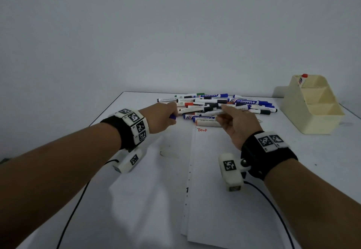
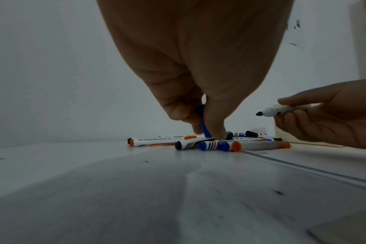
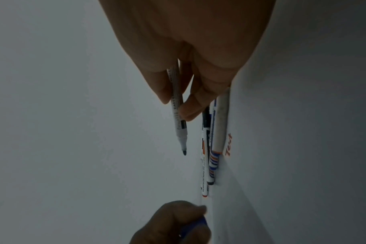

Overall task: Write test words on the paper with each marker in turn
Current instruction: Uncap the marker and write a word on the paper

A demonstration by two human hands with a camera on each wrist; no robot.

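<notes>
Up at the far edge of the table (image 1: 136, 200) in your head view, a heap of markers (image 1: 216, 104) lies crosswise, and a cream tiered organizer (image 1: 314, 110) stands near the far right corner with one red-capped marker (image 1: 301, 80) upright in its top tier. Your paper (image 1: 224, 190) runs from the near edge toward the heap, with "Test" (image 1: 202, 130) in red near its far end, and a white-barrelled marker just beyond that word. Your left hand (image 1: 162, 117) is curled around a blue cap (image 1: 172, 116) at the heap's left side, most of the cap hidden under the fingers. Your right hand (image 1: 237, 125) holds an uncapped marker (image 1: 214, 112) above the heap, its tip lost against the clutter. From your left wrist, the thumb and fingers pinch the blue cap (image 2: 204, 127) just above the nearest markers, and across from it the right hand (image 2: 332, 118) grips the uncapped marker (image 2: 282, 111), black tip pointing toward your left hand. From your right wrist, the picture is dim; the fingers close on the barrel of the uncapped marker (image 3: 178, 115), tip clear of the paper (image 3: 293, 148), well apart from the left hand (image 3: 173, 222).
</notes>
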